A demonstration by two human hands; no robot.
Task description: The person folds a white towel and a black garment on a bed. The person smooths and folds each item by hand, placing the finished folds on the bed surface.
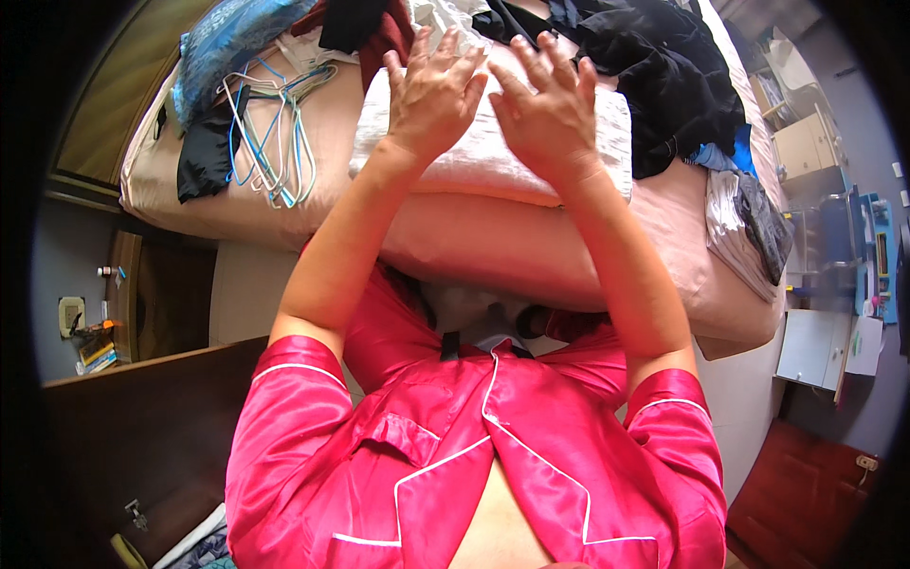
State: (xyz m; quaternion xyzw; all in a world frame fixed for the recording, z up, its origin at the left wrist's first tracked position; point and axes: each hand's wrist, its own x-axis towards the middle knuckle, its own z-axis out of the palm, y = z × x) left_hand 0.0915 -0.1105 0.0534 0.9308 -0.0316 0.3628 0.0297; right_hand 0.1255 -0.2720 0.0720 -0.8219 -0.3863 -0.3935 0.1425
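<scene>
In the head view a thick, white folded cloth (490, 167) lies near the front edge of a bed with a pink sheet (483, 220). My left hand (432, 99) is over its left half, palm down, with the fingers apart. Over the right half is my right hand (546, 110), also palm down and spread. Neither hand holds anything. Whether the palms touch the cloth or hover just above it, I cannot tell. Beyond the fingertips lies a crumpled white garment (444, 18).
White and blue clothes hangers (277, 135) lie left, beside a black cloth (205, 153) and a blue patterned cushion or cloth (227, 50). A black garment heap (661, 78) and folded grey clothes (746, 220) lie right. A dark wooden panel (156, 427) stands low on the left.
</scene>
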